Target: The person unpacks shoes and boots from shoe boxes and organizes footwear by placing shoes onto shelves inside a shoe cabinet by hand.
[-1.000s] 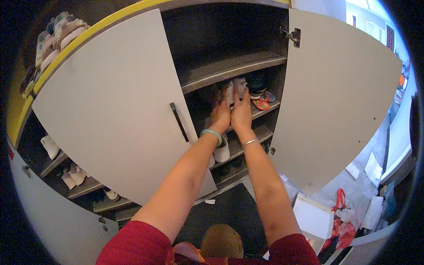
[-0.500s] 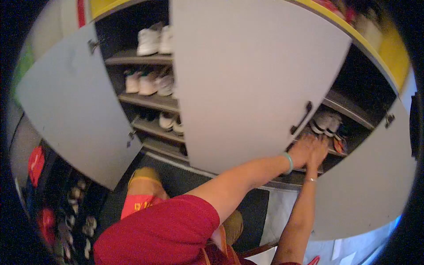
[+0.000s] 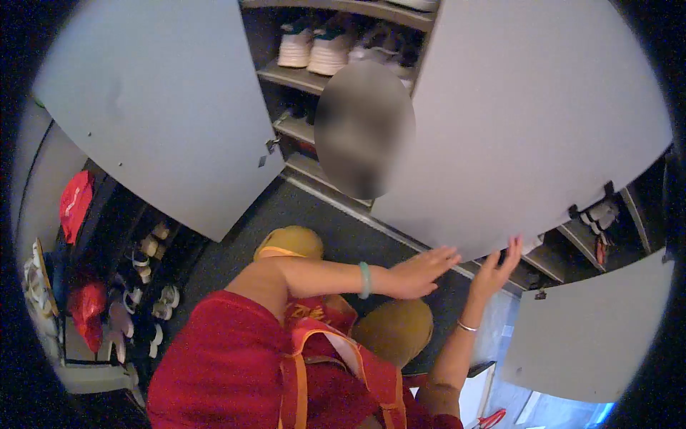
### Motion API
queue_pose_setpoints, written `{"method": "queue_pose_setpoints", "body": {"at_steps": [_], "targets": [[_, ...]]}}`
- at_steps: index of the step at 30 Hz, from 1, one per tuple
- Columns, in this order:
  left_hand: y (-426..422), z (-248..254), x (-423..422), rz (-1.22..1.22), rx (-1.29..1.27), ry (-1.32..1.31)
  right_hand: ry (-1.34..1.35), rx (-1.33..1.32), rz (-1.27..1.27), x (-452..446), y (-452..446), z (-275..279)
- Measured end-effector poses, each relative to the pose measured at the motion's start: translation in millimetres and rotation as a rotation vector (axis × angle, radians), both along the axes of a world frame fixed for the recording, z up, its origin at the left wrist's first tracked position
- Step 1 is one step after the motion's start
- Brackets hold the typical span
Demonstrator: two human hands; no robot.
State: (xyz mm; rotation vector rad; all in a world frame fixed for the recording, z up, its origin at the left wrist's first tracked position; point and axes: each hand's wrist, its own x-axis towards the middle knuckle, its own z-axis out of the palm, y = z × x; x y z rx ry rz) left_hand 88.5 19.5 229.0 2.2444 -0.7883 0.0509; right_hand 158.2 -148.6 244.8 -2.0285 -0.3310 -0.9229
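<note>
My left hand (image 3: 418, 274), below a jade-green bangle (image 3: 366, 281), is stretched out over the dark floor mat, its fingers extended and holding nothing. To its right, my right hand (image 3: 494, 272) is raised with fingers apart, near the lower edge of the white middle door (image 3: 522, 121) of the shoe cabinet. A thin silver bracelet (image 3: 466, 327) circles that wrist. Beyond the right hand, grey sneakers (image 3: 599, 216) sit in the right-hand compartment. White shoes (image 3: 329, 50) stand on a left compartment shelf; a blurred oval hides part of the lower shelves.
An open door (image 3: 171, 107) swings out at left, and another open door (image 3: 593, 329) at lower right. A rack of shoes (image 3: 143, 268) stands at far left with a red bag (image 3: 87, 314) beside it. Dark mat (image 3: 264, 207) covers the floor along the cabinet base.
My hands, close together by the sneakers in the right compartment before, have drawn back from the shelf and separated. The view has turned left and downward.
</note>
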Motion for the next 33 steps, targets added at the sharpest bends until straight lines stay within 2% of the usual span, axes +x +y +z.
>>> {"method": "queue_pose_setpoints", "body": {"at_steps": [3, 6, 8, 9, 12, 15, 17, 18, 20, 23, 25, 26, 28, 30, 32, 33], "targets": [[70, 3, -42, 0.12, -0.059, 0.0, 0.042, -0.07, 0.193, -26, 78, -7], [130, 10, -72, 0.403, -0.077, 0.038, 0.191, -0.146, 0.405, -38, 141, -24], [175, 4, -99, 0.63, -0.066, -0.089, 0.236, -0.212, 0.626, -53, 182, -22], [198, 11, -117, 0.734, -0.072, -0.034, 0.233, -0.256, 0.708, -62, 205, -20], [244, 1, -165, 1.044, -0.091, -0.087, 0.22, -0.349, 0.973, -86, 266, -8], [264, 1, -209, 1.349, 0.006, -0.214, 0.18, -0.332, 1.208, -109, 317, 9], [284, 8, -234, 1.559, -0.023, -0.316, 0.107, -0.373, 1.322, -134, 358, 25], [289, 28, -239, 1.618, -0.099, -0.407, 0.013, -0.356, 1.379, -144, 374, 32], [312, 39, -250, 1.736, -0.046, -0.558, -0.051, -0.37, 1.464, -164, 405, 42], [338, 41, -254, 1.791, -0.141, -0.595, 0.003, -0.411, 1.526, -185, 438, 37], [351, 37, -250, 1.744, -0.476, -0.578, -0.025, -0.412, 1.529, -193, 449, 26], [354, 38, -248, 1.73, -0.471, -0.561, -0.01, -0.404, 1.514, -194, 450, 20], [355, 40, -243, 1.69, -0.801, -0.363, 0.068, -0.446, 1.512, -195, 450, 14], [356, 30, -243, 1.689, -0.819, -0.413, 0.06, -0.431, 1.475, -194, 447, 9], [354, 23, -248, 1.734, -0.757, -0.402, 0.007, -0.427, 1.437, -193, 444, 11], [346, 21, -248, 1.82, -0.664, -0.38, 0.08, -0.46, 1.432, -195, 440, 13]]}}
